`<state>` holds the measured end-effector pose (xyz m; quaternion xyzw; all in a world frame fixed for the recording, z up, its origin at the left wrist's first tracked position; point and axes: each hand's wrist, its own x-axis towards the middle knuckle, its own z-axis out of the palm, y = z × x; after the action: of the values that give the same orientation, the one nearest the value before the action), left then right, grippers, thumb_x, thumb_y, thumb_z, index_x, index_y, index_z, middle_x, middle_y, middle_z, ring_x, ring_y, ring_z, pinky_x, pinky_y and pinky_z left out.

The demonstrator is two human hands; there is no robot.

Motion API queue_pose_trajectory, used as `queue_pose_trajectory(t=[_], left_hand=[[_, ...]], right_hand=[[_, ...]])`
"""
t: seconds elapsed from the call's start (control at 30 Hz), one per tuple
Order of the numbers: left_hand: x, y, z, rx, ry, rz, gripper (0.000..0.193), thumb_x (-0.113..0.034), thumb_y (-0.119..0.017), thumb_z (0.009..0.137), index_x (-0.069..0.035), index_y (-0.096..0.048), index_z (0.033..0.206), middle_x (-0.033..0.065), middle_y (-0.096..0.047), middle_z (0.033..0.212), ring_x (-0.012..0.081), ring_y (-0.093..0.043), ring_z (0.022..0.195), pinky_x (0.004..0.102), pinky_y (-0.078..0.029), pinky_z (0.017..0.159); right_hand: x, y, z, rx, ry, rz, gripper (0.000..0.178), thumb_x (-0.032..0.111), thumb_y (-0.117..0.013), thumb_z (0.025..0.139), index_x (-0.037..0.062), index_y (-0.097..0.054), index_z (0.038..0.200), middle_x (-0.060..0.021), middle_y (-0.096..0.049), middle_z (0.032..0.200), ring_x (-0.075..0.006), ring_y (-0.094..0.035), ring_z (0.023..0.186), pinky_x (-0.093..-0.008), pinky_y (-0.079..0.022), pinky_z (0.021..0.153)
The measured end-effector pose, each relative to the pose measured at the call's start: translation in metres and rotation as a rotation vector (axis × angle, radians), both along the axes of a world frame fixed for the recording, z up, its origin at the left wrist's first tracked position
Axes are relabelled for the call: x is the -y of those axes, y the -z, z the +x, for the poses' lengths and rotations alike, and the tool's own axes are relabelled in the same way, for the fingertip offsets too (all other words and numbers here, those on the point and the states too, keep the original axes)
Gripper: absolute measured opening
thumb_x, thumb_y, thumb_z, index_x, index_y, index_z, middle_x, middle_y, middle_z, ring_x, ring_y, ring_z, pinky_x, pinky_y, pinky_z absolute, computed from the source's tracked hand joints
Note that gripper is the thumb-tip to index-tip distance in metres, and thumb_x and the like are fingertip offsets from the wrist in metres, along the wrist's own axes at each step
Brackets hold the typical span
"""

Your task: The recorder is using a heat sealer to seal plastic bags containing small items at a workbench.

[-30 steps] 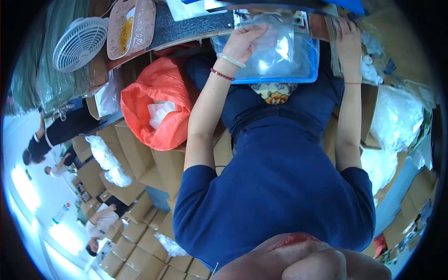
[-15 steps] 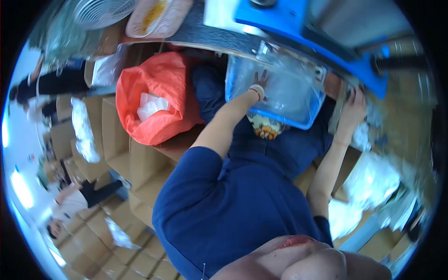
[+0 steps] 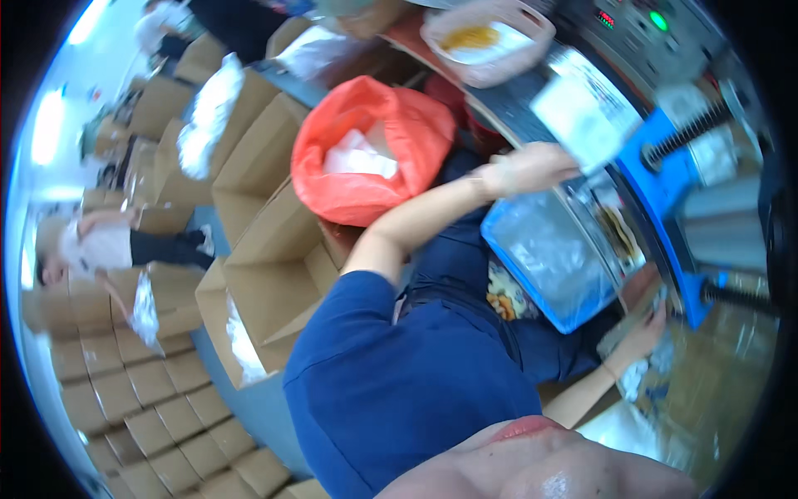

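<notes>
My left hand (image 3: 536, 166) is at the table edge, beside a white sheet (image 3: 586, 121). Its fingers look closed, but blur hides whatever is between them. Below it, a blue tray (image 3: 553, 312) full of clear plastic film (image 3: 553, 241) rests over my lap. My right hand (image 3: 642, 337) reaches to the table's right end, near crumpled clear plastic (image 3: 636, 378); its fingers are partly hidden and blurred. Left of the tray stands a red-orange sack (image 3: 320, 179) with white pieces (image 3: 362, 155) inside.
A blue machine frame (image 3: 677, 224) with threaded rods stands at the right, below a control panel (image 3: 644, 33). On the table sits a pink plastic basket (image 3: 482, 75) with something yellow. Open cardboard boxes (image 3: 274, 287) stand at left, where another person (image 3: 96, 241) stands.
My left hand has left the tray and moved up to the table edge by the white sheet, its fingers no longer spread. The view has turned. My right hand stays at the table's right end.
</notes>
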<state>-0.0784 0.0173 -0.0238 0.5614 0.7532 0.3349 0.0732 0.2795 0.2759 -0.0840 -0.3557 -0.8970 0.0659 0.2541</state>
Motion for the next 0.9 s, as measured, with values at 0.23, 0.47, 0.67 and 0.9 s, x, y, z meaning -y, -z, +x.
queue_pose_trajectory(t=[0.23,0.47,0.67,0.9], left_hand=[[-0.083,0.083,-0.063,-0.5,-0.198,0.048,0.08,-0.057,-0.052,0.091,-0.014,-0.028,0.153,0.0059,-0.022,0.161,0.0289,-0.01,0.151,0.0568,-0.007,0.119],[-0.07,0.065,-0.045,-0.445,-0.217,0.172,0.071,-0.054,-0.052,0.092,-0.013,-0.036,0.149,0.0092,-0.027,0.159,0.0287,-0.013,0.15,0.055,-0.01,0.12],[-0.014,0.079,-0.001,-0.465,-0.215,0.112,0.067,-0.052,-0.061,0.086,-0.004,-0.053,0.132,0.0135,-0.046,0.146,0.0265,-0.038,0.14,0.0478,-0.024,0.118],[0.017,0.087,-0.002,-0.443,-0.097,0.192,0.028,-0.008,-0.058,0.082,-0.009,-0.068,0.108,0.0092,-0.069,0.111,0.0261,-0.066,0.105,0.0377,-0.055,0.086]], right_hand=[[0.017,-0.021,-0.009,-0.025,0.013,-0.11,0.032,0.009,-0.05,0.098,-0.0004,-0.059,0.127,-0.0205,-0.06,0.127,-0.0365,-0.058,0.114,-0.0433,-0.046,0.095],[0.049,-0.043,-0.017,-0.017,0.176,-0.135,0.029,0.016,-0.049,0.101,-0.0005,-0.061,0.122,-0.0208,-0.058,0.119,-0.0375,-0.059,0.105,-0.0453,-0.047,0.09],[0.048,-0.048,-0.019,-0.068,0.128,-0.022,0.03,0.019,-0.052,0.101,0.0001,-0.062,0.122,-0.0213,-0.056,0.119,-0.0348,-0.06,0.103,-0.0451,-0.047,0.087],[0.03,-0.034,-0.016,-0.179,0.007,-0.003,0.031,0.023,-0.059,0.097,0.002,-0.065,0.12,-0.0178,-0.064,0.12,-0.0328,-0.06,0.111,-0.0406,-0.046,0.097]])
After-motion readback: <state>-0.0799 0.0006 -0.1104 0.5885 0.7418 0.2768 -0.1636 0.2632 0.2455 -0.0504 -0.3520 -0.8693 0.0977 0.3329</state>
